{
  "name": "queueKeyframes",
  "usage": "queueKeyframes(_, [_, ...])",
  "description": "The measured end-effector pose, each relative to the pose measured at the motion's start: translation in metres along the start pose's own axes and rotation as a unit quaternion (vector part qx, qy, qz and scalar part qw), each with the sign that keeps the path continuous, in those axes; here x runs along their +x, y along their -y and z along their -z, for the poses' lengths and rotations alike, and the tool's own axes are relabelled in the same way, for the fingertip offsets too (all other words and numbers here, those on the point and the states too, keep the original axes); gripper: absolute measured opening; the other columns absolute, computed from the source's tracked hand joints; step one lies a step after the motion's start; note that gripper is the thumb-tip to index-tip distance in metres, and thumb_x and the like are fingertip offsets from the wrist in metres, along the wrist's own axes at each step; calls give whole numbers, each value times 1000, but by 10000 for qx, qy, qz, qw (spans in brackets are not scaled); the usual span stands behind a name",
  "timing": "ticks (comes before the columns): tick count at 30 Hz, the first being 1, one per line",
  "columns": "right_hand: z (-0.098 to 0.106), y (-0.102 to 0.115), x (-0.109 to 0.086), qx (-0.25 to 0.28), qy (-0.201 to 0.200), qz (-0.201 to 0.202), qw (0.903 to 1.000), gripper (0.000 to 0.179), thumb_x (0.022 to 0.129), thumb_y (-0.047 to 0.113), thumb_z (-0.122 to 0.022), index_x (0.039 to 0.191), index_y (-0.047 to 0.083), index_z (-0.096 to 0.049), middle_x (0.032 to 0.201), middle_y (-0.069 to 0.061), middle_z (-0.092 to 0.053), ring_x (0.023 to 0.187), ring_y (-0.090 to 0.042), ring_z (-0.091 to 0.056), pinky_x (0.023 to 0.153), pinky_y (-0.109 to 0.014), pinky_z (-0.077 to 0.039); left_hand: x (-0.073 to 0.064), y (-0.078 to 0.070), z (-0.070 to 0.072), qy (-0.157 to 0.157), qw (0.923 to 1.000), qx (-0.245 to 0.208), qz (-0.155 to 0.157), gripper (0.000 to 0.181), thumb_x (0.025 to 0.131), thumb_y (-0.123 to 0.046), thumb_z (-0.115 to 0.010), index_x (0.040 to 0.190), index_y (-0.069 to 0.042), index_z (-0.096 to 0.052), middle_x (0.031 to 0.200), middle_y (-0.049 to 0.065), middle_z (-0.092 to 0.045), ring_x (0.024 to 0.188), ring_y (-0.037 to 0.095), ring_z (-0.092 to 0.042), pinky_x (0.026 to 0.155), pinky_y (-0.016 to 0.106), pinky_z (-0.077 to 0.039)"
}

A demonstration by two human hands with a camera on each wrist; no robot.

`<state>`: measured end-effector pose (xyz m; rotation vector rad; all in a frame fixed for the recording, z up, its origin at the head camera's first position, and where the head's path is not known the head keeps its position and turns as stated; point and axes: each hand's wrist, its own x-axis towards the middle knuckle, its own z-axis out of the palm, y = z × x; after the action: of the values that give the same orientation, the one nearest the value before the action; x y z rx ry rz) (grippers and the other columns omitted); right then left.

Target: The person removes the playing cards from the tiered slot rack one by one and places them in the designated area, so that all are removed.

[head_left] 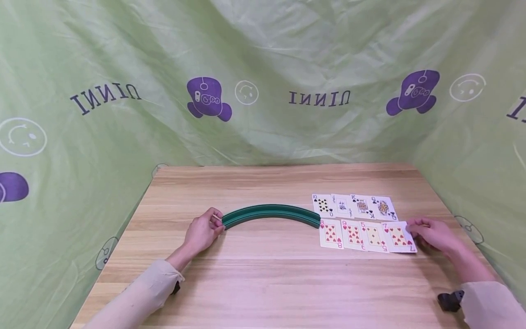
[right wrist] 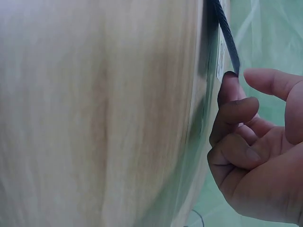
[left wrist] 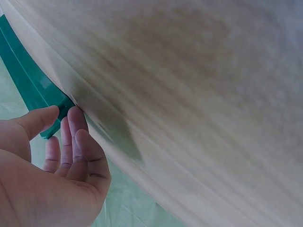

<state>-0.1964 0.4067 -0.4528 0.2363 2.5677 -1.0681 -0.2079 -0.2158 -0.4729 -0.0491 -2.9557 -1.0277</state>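
Observation:
A green curved card holder (head_left: 271, 211) lies on the table, arched away from me. My left hand (head_left: 202, 230) grips its left end, thumb on one side and fingertips (left wrist: 75, 118) on the other. To the right are playing cards, face up in two rows. The seven of hearts (head_left: 397, 236) ends the near row, its left side over the five of diamonds (head_left: 374, 236). My right hand (head_left: 436, 235) pinches its right edge between thumb and index finger; in the right wrist view the card (right wrist: 230, 42) appears edge-on, tilted up from the table.
The near row also has the eight of hearts (head_left: 330, 234) and nine of hearts (head_left: 352, 234). Behind lie the ten of spades (head_left: 323, 205), a jack (head_left: 342, 205), a king (head_left: 361, 205) and a queen (head_left: 383, 208). Green printed cloth (head_left: 271, 137) hangs around the wooden table (head_left: 263, 278).

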Motion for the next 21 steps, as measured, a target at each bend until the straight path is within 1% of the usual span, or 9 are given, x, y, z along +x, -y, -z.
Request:
queueKeyframes(3, [1, -2, 0, -107, 13, 45, 9999, 51, 103, 30, -51, 129, -14, -48, 88, 2, -66, 69, -11, -53, 63, -27, -44, 0, 0, 0, -6, 10000, -7, 12, 28, 85, -12, -78, 107, -15, -61, 88, -2, -70, 78, 12, -70, 72, 31, -51])
queueKeyframes(8, [-1, -4, -1, -236, 42, -21, 9997, 51, 102, 32, -50, 128, -12, -51, 88, 3, -65, 69, -10, -53, 64, -27, -43, 0, -1, 0, 5, 10000, -51, 11, 28, 84, -12, -78, 106, -14, -62, 88, -2, -70, 78, 12, -70, 73, 32, -52])
queueKeyframes(15, [-2, -3, -3, -163, 17, 23, 9999, 49, 103, 29, -49, 127, -14, -51, 87, 3, -66, 67, -9, -53, 62, -27, -43, -1, 0, 0, -4, 10000, -41, -14, 28, 84, -13, -78, 107, -14, -62, 88, -2, -70, 79, 12, -70, 74, 33, -52])
queueKeyframes(21, [0, 0, -4, -151, -21, 27, 9999, 49, 103, 29, -49, 127, -15, -51, 88, 3, -65, 68, -9, -52, 63, -27, -43, -1, 0, 0, -15, 10000, -31, -19, 28, 84, -14, -78, 107, -15, -62, 88, -2, -71, 79, 12, -70, 72, 31, -51])
